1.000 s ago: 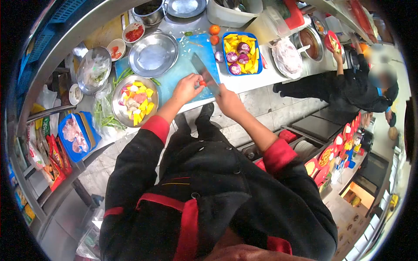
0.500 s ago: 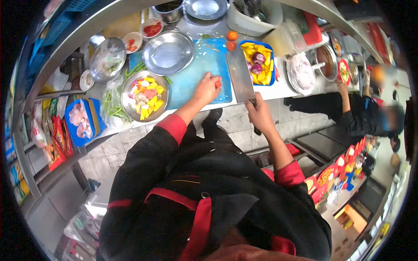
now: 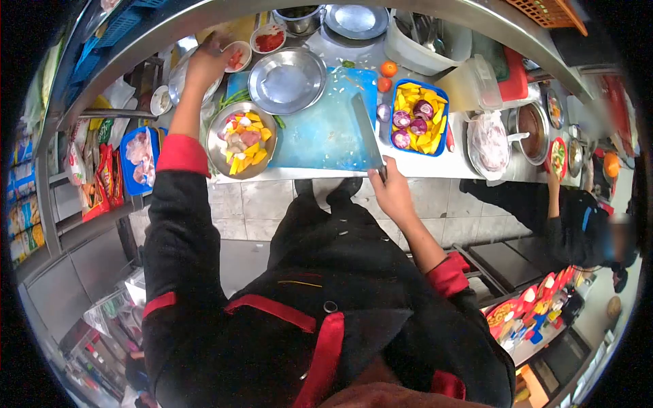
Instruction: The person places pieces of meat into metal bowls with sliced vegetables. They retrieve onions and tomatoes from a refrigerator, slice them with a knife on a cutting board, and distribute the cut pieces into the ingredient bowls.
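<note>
My right hand grips the handle of a broad knife, whose blade lies over the right part of the blue cutting board. At the upper left, my left hand is beside a small white bowl with red pieces; its fingers are blurred. An empty metal plate overlaps the board's upper left. Left of the board stands a metal bowl of yellow chunks and pale and pink pieces, with green beans behind it. A blue tray holds yellow pieces and cut red onions.
Two tomatoes sit behind the tray. Farther right are a bagged plate and a pot of brown sauce. A co-worker stands at the right, one hand at a red dish. A metal shelf edge crosses above.
My left hand has moved from the board up and left to the small bowls. The knife, raised half a second ago, is now lower over the board. The view has shifted left.
</note>
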A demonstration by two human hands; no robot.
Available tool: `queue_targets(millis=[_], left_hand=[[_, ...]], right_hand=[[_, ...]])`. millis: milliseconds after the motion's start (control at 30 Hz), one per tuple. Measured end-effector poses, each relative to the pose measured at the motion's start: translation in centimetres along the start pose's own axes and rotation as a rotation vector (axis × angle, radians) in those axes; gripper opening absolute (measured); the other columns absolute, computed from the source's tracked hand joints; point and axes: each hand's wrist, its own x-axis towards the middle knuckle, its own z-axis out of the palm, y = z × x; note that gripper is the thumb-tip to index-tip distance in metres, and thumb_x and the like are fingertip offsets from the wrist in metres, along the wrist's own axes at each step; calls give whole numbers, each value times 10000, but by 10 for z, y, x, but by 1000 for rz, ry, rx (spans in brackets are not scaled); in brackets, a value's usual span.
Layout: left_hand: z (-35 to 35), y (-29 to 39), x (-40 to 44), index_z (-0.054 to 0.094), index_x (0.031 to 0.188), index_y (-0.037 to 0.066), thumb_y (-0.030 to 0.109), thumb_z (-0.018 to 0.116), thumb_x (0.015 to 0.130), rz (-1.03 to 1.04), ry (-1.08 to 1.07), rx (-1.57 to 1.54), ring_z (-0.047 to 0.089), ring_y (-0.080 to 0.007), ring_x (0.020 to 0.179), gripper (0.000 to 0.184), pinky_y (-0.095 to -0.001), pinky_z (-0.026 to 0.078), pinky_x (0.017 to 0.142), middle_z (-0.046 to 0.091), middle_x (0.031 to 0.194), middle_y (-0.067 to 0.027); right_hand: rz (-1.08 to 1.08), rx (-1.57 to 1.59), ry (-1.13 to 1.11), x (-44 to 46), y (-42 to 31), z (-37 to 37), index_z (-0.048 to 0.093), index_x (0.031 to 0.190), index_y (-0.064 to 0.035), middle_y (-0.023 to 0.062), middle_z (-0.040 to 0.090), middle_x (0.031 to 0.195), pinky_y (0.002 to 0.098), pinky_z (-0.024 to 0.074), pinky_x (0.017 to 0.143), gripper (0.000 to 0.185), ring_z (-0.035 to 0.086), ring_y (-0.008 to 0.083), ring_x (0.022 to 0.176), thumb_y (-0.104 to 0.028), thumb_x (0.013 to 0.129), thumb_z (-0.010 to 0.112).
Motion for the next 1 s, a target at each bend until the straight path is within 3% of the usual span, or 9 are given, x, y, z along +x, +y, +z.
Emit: queue_targets(millis=[67, 133, 267, 433, 500, 600, 633, 700, 1000], left_hand=[[-51, 22, -44, 669, 1193, 98, 375, 703, 858, -199, 51, -698, 708, -208, 725, 436, -338, 537, 690, 721, 881, -126], [-65, 18, -97, 665, 1197, 71, 349, 708, 865, -310, -55, -692, 698, -187, 715, 435, -325, 528, 687, 723, 862, -106], [-21, -22, -208, 686, 1125, 30, 334, 727, 858, -462, -267, -516, 695, -154, 704, 407, -317, 531, 678, 726, 840, -100], [8, -27, -297, 694, 956, -14, 486, 702, 855, -853, -603, -736, 678, -156, 596, 510, -284, 526, 563, 716, 784, -115], [23, -17, -309, 647, 987, -20, 437, 679, 898, -1005, -612, -977, 695, -165, 641, 466, -255, 529, 555, 694, 787, -108], [50, -6, -322, 577, 1065, 3, 316, 656, 936, -1002, -389, -1381, 703, -172, 704, 347, -271, 533, 570, 680, 847, -100], [54, -5, -323, 577, 1065, 3, 316, 656, 936, -1003, -387, -1391, 703, -172, 704, 347, -271, 533, 570, 680, 847, -100], [55, -8, -326, 524, 1105, 22, 219, 629, 955, -1022, -409, -1486, 701, -174, 749, 268, -277, 534, 587, 672, 907, -107], [45, -56, -339, 522, 1230, 34, 229, 608, 967, -793, -655, -1514, 692, -168, 703, 339, -266, 534, 581, 677, 870, -101]], right_hand=[[-53, 15, 55, 14, -7, 10, 474, 1303, -45, 241, 631, 928, 502, 483, 763, 433, 619, 425, 881, -144, 907, 615], [-363, -124, 210, 30, -2, 31, 451, 1363, -40, 232, 591, 1024, 494, 475, 836, 533, 575, 419, 956, -75, 860, 622], [-382, -342, 248, 68, 8, 67, 510, 1344, -59, 207, 543, 1062, 478, 447, 892, 572, 521, 390, 1015, -26, 789, 640], [-398, -380, 241, 72, -25, 78, 578, 1267, -53, 189, 567, 1106, 506, 424, 945, 492, 540, 383, 1037, -79, 784, 667], [-506, -407, 33, 81, -30, 98, 572, 1256, -56, 188, 597, 1156, 505, 458, 952, 459, 596, 396, 1028, -126, 811, 663], [-372, -319, -173, 87, -66, 136, 551, 1270, -52, 198, 613, 1183, 501, 507, 913, 454, 634, 405, 1008, -163, 840, 649], [-390, -308, -161, 93, -72, 152, 533, 1286, -45, 208, 613, 1165, 500, 536, 837, 459, 635, 418, 998, -168, 856, 633], [-351, -272, -80, 106, -82, 183, 548, 1277, -53, 204, 625, 1118, 491, 535, 821, 448, 647, 393, 944, -156, 852, 646], [-331, -104, 57, 99, -69, 204, 602, 1235, -38, 197, 664, 1016, 437, 543, 765, 423, 669, 344, 830, -99, 820, 656]])
